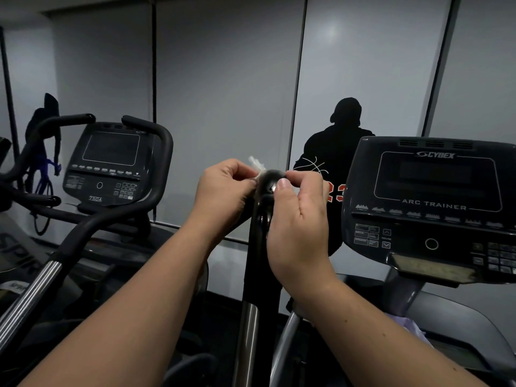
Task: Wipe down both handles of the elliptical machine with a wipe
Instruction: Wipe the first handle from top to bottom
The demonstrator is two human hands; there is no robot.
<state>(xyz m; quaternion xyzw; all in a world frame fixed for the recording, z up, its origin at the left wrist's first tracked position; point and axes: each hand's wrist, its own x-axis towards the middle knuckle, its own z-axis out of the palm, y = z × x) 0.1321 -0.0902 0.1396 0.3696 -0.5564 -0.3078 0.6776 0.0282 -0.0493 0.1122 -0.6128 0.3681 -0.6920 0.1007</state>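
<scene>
- Here, the top end of a dark handle is being held between two hands, in the middle of the view.
- The handle is standing up almost straight, so its long side is running down from the hands toward the floor.
- A small white wipe is being pinched by the left hand, with the fingers curled tight around it. It is being pressed against the left side of the handle's tip.
- The handle's tip is being touched by the thumb and fingers of the right hand, which are bent around it from the right side. The hand looks to be steadying it.
- Both hands are close to the handle, but the wipe is being kept in the left one.
- Most of the handle below is probably waiting to be wiped.
- The console of the machine is sitting off to the right.
</scene>
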